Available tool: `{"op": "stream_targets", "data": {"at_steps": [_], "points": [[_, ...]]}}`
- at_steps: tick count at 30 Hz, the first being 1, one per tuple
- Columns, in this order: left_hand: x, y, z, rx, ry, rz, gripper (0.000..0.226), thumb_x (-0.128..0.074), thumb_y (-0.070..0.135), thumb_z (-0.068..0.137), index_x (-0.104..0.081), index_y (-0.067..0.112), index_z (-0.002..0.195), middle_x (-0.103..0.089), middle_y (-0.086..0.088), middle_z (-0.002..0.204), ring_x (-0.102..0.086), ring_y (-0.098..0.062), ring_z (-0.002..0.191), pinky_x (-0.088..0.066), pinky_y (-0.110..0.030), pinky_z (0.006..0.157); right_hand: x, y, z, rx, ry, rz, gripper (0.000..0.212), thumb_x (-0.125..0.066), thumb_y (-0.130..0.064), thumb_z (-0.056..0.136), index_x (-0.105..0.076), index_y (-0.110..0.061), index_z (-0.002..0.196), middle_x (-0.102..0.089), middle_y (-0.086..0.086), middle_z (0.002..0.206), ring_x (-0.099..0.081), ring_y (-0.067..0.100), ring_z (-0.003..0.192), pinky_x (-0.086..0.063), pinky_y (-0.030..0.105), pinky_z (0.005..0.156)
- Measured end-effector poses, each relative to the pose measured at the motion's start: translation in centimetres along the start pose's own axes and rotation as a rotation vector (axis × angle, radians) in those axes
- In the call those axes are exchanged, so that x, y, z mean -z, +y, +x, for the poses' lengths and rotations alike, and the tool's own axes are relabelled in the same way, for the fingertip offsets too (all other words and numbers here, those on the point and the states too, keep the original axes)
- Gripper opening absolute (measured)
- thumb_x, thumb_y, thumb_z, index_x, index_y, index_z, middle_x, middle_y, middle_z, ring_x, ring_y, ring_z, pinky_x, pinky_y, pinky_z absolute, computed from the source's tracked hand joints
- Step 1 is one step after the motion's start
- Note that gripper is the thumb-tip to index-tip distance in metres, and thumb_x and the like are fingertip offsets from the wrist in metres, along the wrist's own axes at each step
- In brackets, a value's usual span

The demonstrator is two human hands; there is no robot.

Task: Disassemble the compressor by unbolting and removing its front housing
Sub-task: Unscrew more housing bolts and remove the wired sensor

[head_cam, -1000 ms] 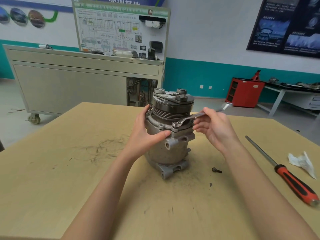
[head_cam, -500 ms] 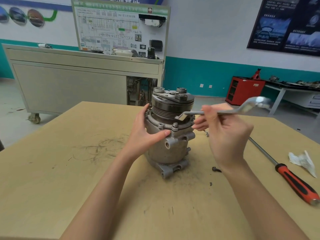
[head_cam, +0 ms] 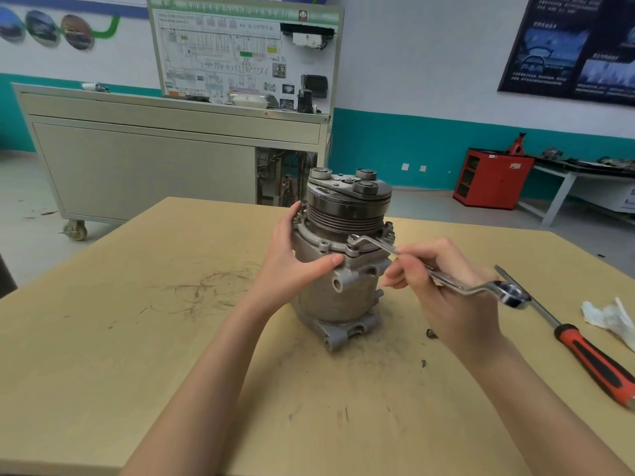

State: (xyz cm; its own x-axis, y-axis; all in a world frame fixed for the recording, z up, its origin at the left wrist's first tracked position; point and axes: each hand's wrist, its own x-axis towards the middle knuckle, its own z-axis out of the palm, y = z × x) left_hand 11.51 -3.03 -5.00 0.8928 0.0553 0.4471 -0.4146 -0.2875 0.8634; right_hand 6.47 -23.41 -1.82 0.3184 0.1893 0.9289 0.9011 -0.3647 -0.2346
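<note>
Grey cast-metal compressor (head_cam: pixel 338 297) stands upright on its mounting lugs, mid-bench, nearer the far edge than the near one. On top is a dark grooved steel pulley (head_cam: pixel 345 214) under a flat clutch plate with three round bosses. Below the pulley is the pale matte front housing flange (head_cam: pixel 330 245), with bolt heads visible round its rim.

The tan laminate bench (head_cam: pixel 137 338) is scuffed, with dark grime round the compressor base. There is open scratched surface to the left.

Toward the right edge lie a long screwdriver with an orange-and-black handle (head_cam: pixel 591 352) and a crumpled white rag (head_cam: pixel 608 316). A small dark loose bolt (head_cam: pixel 431 333) sits by the right wrist.

Left hand (head_cam: pixel 292 266) wraps the housing from the left, thumb across the front under the flange and fingers behind. Right hand (head_cam: pixel 450 304) has its fingers curled round the shaft of a chrome offset ring wrench (head_cam: pixel 481 289). The wrench's far ring sits on a front flange bolt. Its free ring overlaps the screwdriver shaft in view; contact can't be told.
</note>
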Motion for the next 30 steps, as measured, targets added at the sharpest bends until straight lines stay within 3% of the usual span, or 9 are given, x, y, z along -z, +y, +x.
{"op": "stream_targets", "data": {"at_steps": [3,7,11,13,16,18,21,26,30], "points": [[0.0,0.0,0.0,0.000,-0.001,0.006,0.115,-0.077,0.061,0.055,-0.022,0.030,0.151,-0.033,0.009,0.151,-0.033,-0.004,0.137,-0.031,-0.036,0.116,0.5,-0.1,0.6,0.019,-0.083,-0.033,0.040,-0.045,-0.030,0.096,-0.063,0.005,0.088,-0.067,0.007,0.069,-0.068,0.012,0.061,-0.054,0.035,0.050],[-0.1,0.0,0.1,-0.009,0.002,0.012,0.116,-0.076,0.062,0.053,-0.022,0.028,0.151,-0.034,0.008,0.151,-0.033,-0.005,0.138,-0.030,-0.035,0.116,0.2,-1.0,1.9,0.304,-0.151,-0.352,0.051,-0.042,-0.035,0.098,-0.067,0.003,0.076,-0.062,0.006,0.056,-0.057,0.018,0.041,-0.043,0.026,0.038],[0.0,-0.2,0.2,-0.011,0.001,0.009,0.112,-0.080,0.057,0.057,-0.022,0.032,0.150,-0.033,0.010,0.151,-0.033,-0.003,0.137,-0.030,-0.033,0.115,-0.6,-0.9,2.4,0.450,-0.137,-0.476,0.042,-0.050,-0.030,0.095,-0.066,-0.001,0.069,-0.057,0.005,0.051,-0.049,0.017,0.037,-0.038,0.026,0.035],[0.0,-0.4,0.2,-0.009,-0.001,0.002,0.111,-0.079,0.059,0.057,-0.022,0.034,0.149,-0.033,0.011,0.151,-0.033,-0.003,0.137,-0.030,-0.030,0.114,-0.2,-0.2,1.4,0.225,-0.125,-0.223,0.034,-0.048,-0.033,0.096,-0.065,-0.009,0.079,-0.062,0.003,0.059,-0.058,0.015,0.045,-0.045,0.023,0.044],[0.0,-0.4,0.2,-0.007,0.000,0.003,0.114,-0.075,0.064,0.053,-0.022,0.035,0.149,-0.033,0.011,0.152,-0.033,-0.004,0.137,-0.030,-0.026,0.112,0.3,1.3,0.8,-0.430,0.021,0.498,0.018,-0.047,-0.021,0.097,-0.058,-0.011,0.087,-0.067,0.004,0.067,-0.067,0.017,0.056,-0.055,0.023,0.054],[0.0,-0.3,0.2,-0.009,-0.003,0.001,0.113,-0.075,0.064,0.053,-0.022,0.035,0.149,-0.033,0.011,0.152,-0.033,-0.004,0.137,-0.030,-0.029,0.114,0.0,3.7,1.8,-0.741,0.101,0.704,0.024,-0.038,-0.013,0.101,-0.056,-0.004,0.087,-0.067,0.005,0.062,-0.067,0.018,0.053,-0.054,0.022,0.052],[0.0,-0.3,0.2,-0.007,-0.008,-0.003,0.113,-0.075,0.062,0.055,-0.022,0.032,0.150,-0.033,0.010,0.151,-0.033,-0.004,0.138,-0.029,-0.032,0.116,-0.8,6.2,3.8,-1.001,0.060,0.840,0.030,-0.037,-0.014,0.102,-0.057,-0.003,0.083,-0.066,0.007,0.058,-0.065,0.015,0.049,-0.051,0.018,0.046],[0.0,-0.3,0.1,-0.005,-0.005,0.009,0.111,-0.077,0.058,0.057,-0.022,0.032,0.150,-0.033,0.012,0.151,-0.033,-0.002,0.137,-0.030,-0.012,0.106,-1.2,6.6,5.1,-1.014,0.182,0.890,0.037,-0.039,-0.026,0.102,-0.059,-0.005,0.078,-0.065,0.006,0.055,-0.063,0.012,0.046,-0.049,0.017,0.043],[-0.1,-0.3,0.1,-0.001,-0.005,-0.011,0.115,-0.076,0.063,0.053,-0.023,0.032,0.150,-0.033,0.011,0.151,-0.033,-0.005,0.137,-0.030,-0.033,0.115,-0.1,3.3,4.2,-0.684,0.296,0.612,0.039,-0.049,-0.040,0.092,-0.063,-0.008,0.075,-0.068,0.004,0.057,-0.067,0.018,0.049,-0.051,0.021,0.045]]}}
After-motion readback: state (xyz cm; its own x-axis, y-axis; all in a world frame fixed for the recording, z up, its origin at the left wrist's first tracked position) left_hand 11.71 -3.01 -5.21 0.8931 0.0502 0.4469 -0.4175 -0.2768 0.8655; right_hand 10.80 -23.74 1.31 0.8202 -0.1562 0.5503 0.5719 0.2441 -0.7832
